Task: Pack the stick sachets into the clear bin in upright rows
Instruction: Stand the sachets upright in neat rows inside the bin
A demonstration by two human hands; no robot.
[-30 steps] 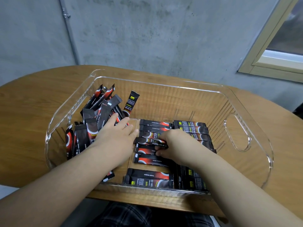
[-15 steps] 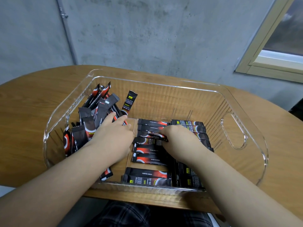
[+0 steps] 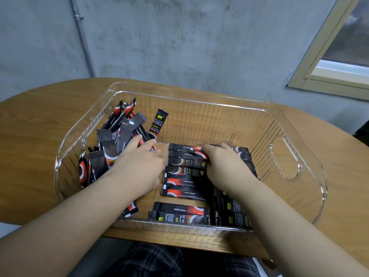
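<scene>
A: Only the head camera to go by. Where do things stand?

B: Both hands are inside the clear bin, which sits on a wooden table. The left hand lies with straight fingers against the standing sachets at the left end, propping them. The right hand has its fingers curled over the flat sachets near the middle; it seems to pinch one at the far end of that row, though the fingertips are partly hidden.

A: What could go wrong?

B: The standing bunch leans at mixed angles rather than in a tidy row. My guess is that if the left hand lets go, they fan out or topple toward the open floor of the bin.

A: And the right side?

B: The flat ones overlap closely, so lifting one could drag a neighbour along or skew the stack. Another flat pair lies by the near wall, and one stray sachet is half under the left forearm, easy to knock.
</scene>
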